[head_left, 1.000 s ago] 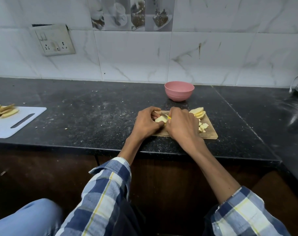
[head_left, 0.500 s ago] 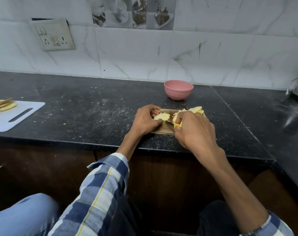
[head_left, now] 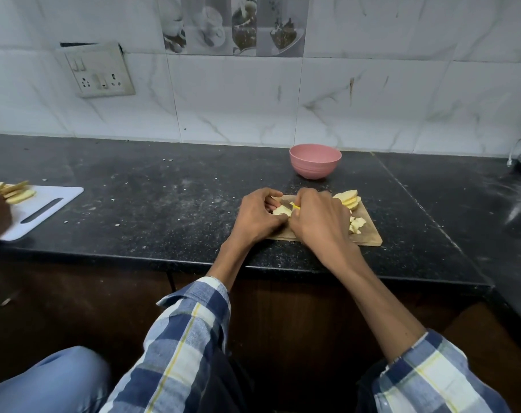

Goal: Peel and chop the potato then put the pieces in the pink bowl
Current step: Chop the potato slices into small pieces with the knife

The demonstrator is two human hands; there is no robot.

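A: While the left hand (head_left: 257,214) curls its fingers down on the potato piece (head_left: 281,210), where is the knife (head_left: 295,206)?
B: In the right hand (head_left: 318,223), fingers wrapped tight on the yellow handle; blade mostly hidden between the hands.
A: Board position?
B: Wooden board (head_left: 369,238) lies just back from the counter's front edge (head_left: 253,263). Slices (head_left: 349,199) at its far right, small cut bits (head_left: 356,225) nearer.
A: The pink bowl (head_left: 315,160)?
B: Behind the board, near, not touching. Bare counter between hands and white board (head_left: 44,210) far left.
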